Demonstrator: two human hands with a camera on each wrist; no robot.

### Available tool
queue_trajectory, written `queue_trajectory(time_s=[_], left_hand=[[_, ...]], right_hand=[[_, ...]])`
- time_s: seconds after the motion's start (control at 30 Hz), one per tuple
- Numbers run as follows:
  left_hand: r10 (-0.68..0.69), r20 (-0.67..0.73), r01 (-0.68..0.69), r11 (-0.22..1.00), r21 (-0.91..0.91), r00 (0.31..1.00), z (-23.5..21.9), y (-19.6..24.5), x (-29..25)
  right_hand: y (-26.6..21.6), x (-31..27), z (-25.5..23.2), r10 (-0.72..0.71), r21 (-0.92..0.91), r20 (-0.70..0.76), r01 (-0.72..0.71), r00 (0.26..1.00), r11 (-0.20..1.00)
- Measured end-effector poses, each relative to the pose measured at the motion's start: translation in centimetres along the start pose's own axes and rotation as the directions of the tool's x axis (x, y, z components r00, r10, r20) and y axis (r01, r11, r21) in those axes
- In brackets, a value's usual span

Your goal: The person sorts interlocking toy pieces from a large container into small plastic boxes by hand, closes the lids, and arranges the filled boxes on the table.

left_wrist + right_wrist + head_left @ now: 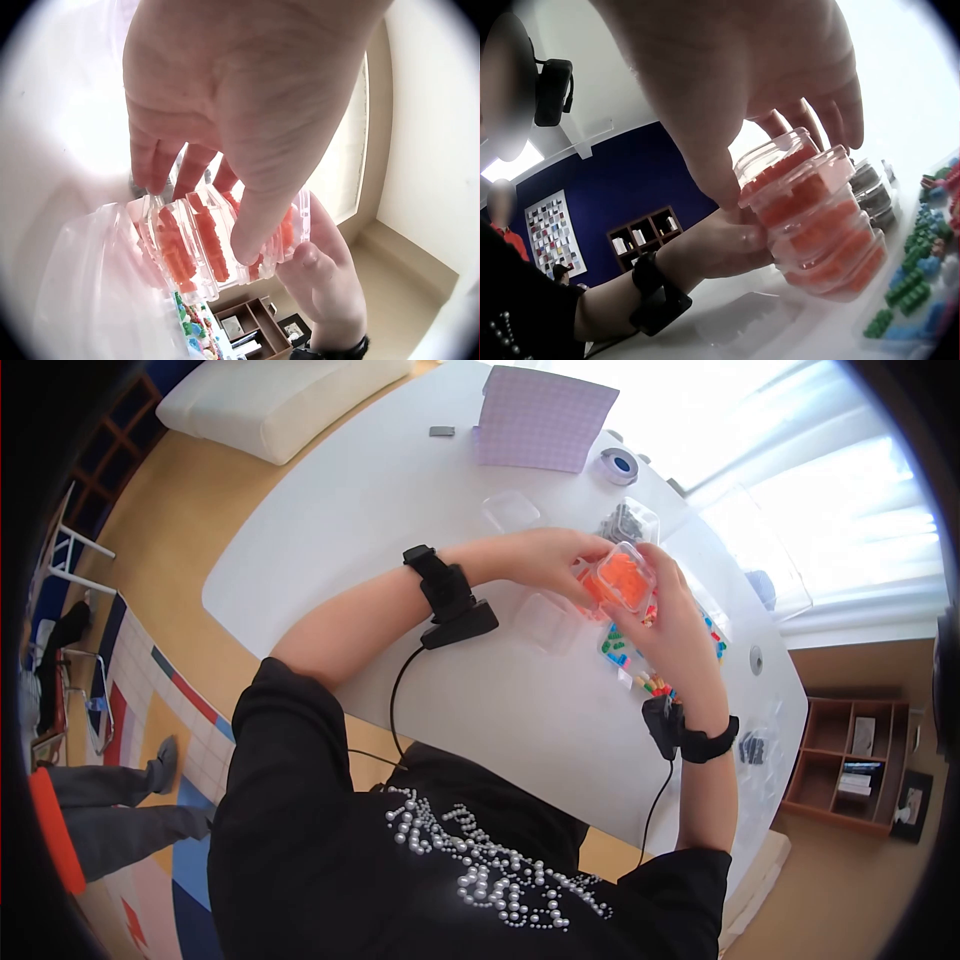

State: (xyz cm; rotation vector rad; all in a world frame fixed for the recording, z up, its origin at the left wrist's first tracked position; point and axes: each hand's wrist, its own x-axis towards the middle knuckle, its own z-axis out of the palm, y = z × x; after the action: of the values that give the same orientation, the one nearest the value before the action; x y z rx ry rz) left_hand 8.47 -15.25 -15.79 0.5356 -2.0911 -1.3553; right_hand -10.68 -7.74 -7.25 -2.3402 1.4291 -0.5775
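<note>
Both hands hold a stack of several clear boxes with orange pieces point(622, 580) above the white table. My left hand point(550, 557) grips it from the left; in the left wrist view its thumb lies across the boxes point(206, 244), with the fingers behind them. From the right, my right hand point(678, 622) grips the end of the stack. The right wrist view shows the right hand point(757, 67) round the uppermost box point(780, 161), while the left hand point(724, 244) holds the stack lower down.
Beneath the hands is a tray of coloured pieces point(615, 645). Boxes of grey pieces point(628, 520) stand behind the stack. Clear lids point(512, 511) lie on the white table point(330, 525). A pink checked sheet point(545, 418) and a tape roll point(619, 466) are farther back.
</note>
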Motion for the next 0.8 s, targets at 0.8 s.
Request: queue_trajectory(time_s=[0.8], left_hand=[[-0.098, -0.100, 0.110, 0.986, 0.122, 0.990, 1.3, 2.2, -0.4]], right_hand=[[0.9, 0.7, 1.0, 0.008, -0.128, -0.008, -0.009, 1.000, 0.992]])
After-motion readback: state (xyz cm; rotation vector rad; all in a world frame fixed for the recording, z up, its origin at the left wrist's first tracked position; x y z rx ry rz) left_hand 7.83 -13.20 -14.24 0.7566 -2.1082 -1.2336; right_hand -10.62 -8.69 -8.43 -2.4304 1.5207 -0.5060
